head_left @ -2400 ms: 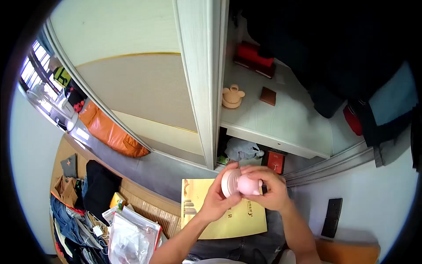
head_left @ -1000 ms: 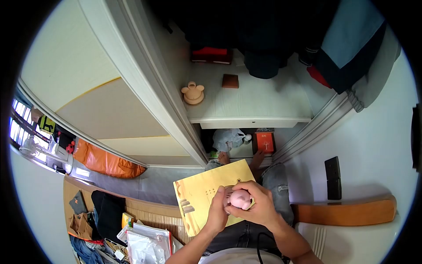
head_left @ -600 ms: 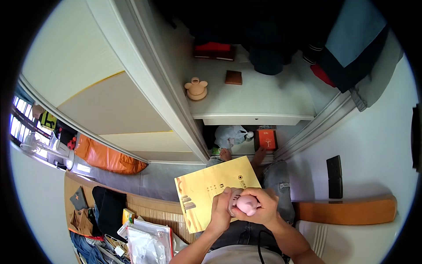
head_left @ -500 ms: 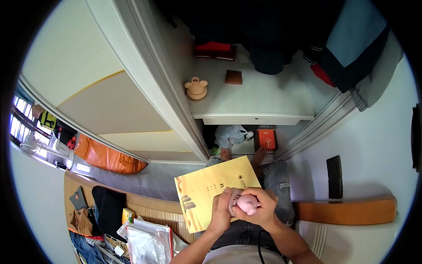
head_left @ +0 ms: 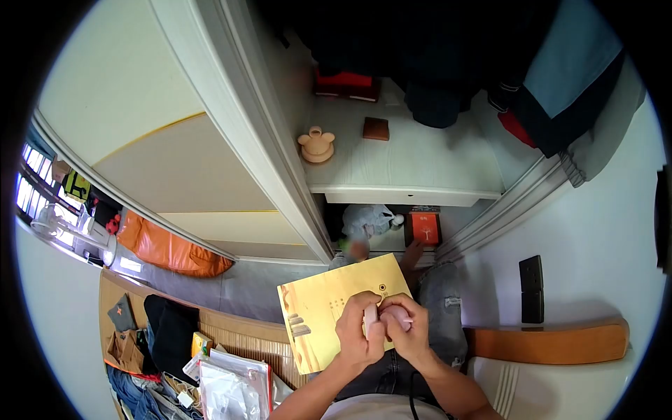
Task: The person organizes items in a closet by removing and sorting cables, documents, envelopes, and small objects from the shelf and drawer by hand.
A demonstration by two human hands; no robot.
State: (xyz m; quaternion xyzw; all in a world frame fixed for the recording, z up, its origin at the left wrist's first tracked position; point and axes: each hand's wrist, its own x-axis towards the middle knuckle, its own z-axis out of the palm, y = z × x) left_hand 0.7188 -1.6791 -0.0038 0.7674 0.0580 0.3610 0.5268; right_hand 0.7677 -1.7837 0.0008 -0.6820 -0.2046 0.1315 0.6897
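Over my lap, both hands hold small pink things close together. My left hand (head_left: 360, 332) is closed on a pale pink flat-edged piece (head_left: 370, 318). My right hand (head_left: 409, 329) wraps around a pink rounded piece (head_left: 399, 316), partly covered by the fingers. Whether the two pieces are joined is hidden by my fingers. Under my hands, a yellow printed sheet or folder (head_left: 318, 308) lies across my thighs.
Ahead is an open wardrobe with a shelf (head_left: 420, 164) bearing a beige bear-eared object (head_left: 316, 145) and a brown wallet-like item (head_left: 376, 129). Below sit a plastic bag (head_left: 365, 220) and a red box (head_left: 425, 229). Clothes and a plastic-wrapped packet (head_left: 234, 388) lie at left.
My hands have turned and shifted slightly. A pale flat edge now shows upright in my left hand, apart from the rounded piece in my right, where earlier both hands clasped one pink form.
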